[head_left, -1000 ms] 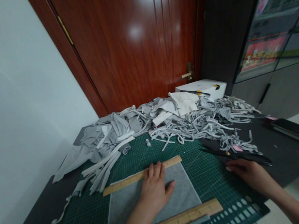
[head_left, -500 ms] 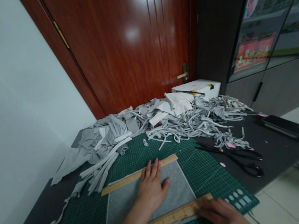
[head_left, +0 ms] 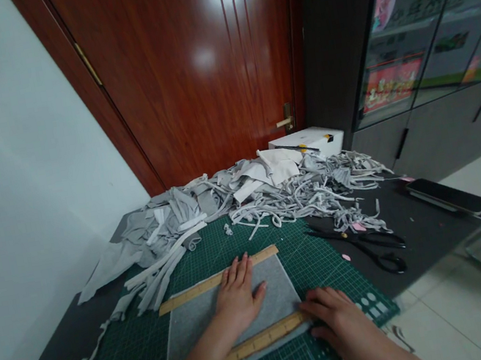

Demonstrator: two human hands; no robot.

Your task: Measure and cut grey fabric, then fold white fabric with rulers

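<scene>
Grey rectangular cloth [head_left: 276,290] on the green gridded mat [head_left: 318,265] is apparently steadied by the spread, empty left hand [head_left: 237,297] — the near yellow wooden ruler [head_left: 264,340] is touched by the half-curled right hand [head_left: 341,318], grip unclear; even pressure seems needed next.

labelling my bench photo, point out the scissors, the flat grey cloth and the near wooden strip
Scissors [head_left: 345,236], head view: the pivot
Flat grey cloth [head_left: 277,302], head view: bare right half
Near wooden strip [head_left: 263,342], head view: middle of top face

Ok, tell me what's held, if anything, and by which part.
The right hand touches the near ruler at its right end, grip unclear; the left hand lies flat, holding nothing.
</scene>
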